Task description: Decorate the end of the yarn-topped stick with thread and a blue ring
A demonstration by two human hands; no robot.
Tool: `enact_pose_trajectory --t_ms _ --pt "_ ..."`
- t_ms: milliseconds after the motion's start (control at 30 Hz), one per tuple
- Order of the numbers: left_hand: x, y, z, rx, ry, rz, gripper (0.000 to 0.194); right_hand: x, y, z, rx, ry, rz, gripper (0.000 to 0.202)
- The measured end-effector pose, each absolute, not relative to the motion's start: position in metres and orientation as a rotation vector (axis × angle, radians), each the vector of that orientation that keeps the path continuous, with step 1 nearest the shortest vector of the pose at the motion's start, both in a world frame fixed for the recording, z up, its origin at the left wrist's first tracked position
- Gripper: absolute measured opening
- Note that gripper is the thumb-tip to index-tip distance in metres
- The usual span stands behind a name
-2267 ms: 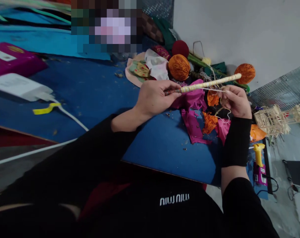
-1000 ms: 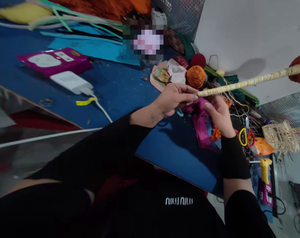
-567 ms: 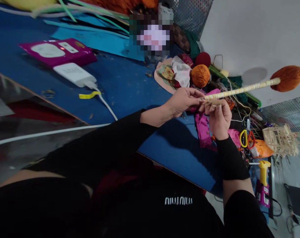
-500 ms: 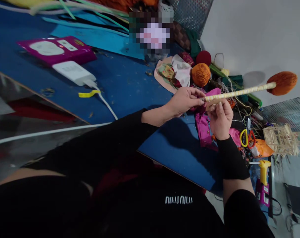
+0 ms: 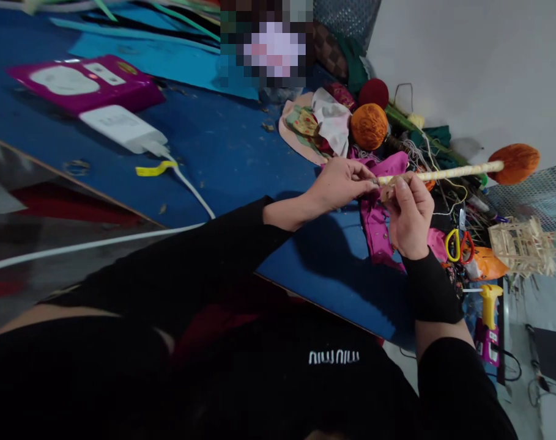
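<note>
A stick wrapped in pale yellow and white [image 5: 461, 172] runs to the right, with a brown-orange padded head [image 5: 516, 164] at its far end. My left hand [image 5: 339, 186] pinches the stick's near end between thumb and fingertips. Close beside it, my right hand [image 5: 411, 211] is closed on a small tan piece [image 5: 388, 193], held against the stick; I cannot make out what the piece is. Below the hands lies bright pink cloth [image 5: 379, 235] on the blue table [image 5: 241, 153]. An orange ball [image 5: 369, 126] rests just behind them.
Yellow-and-red-handled scissors [image 5: 459, 245], a yellow glue gun [image 5: 490, 300] and an openwork straw-coloured frame [image 5: 522, 247] are at the right. A purple power socket [image 5: 87, 84] with a white charger [image 5: 124, 128] sits at the left, its cable [image 5: 192, 186] crossing the table edge. A wall stands behind.
My right hand has shifted slightly up over the stick, so its fingers now cover part of it. My left hand keeps its pinch on the end. The whole view has shifted slightly.
</note>
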State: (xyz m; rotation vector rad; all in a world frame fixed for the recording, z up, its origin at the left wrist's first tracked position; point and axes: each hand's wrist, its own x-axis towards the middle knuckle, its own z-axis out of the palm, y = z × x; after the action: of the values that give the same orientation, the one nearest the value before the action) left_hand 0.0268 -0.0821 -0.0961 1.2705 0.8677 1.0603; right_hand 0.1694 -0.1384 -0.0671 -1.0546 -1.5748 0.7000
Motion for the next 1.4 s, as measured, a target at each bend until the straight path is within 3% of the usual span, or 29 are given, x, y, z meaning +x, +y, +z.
enact_pose_trajectory --t_ms 333,500,1200,1400 --pt "0.031 -0.081 -0.099 1.201 0.962 1.020 0.009 0.189 -0.132 -0.043 -1.077 -1.768 0.476 0.036" --pt "0.030 -0.083 -0.100 1.273 1.007 0.957 0.009 0.193 -0.127 -0.046 -1.104 -1.818 0.541 0.040" --pt "0.024 -0.099 -0.114 2.338 1.349 1.046 0.041 0.207 -0.081 -0.094 -1.140 -1.928 0.607 0.048" --pt "0.024 -0.098 -0.117 2.503 1.313 1.007 0.027 0.204 -0.082 -0.093 -1.132 -1.923 0.683 0.048"
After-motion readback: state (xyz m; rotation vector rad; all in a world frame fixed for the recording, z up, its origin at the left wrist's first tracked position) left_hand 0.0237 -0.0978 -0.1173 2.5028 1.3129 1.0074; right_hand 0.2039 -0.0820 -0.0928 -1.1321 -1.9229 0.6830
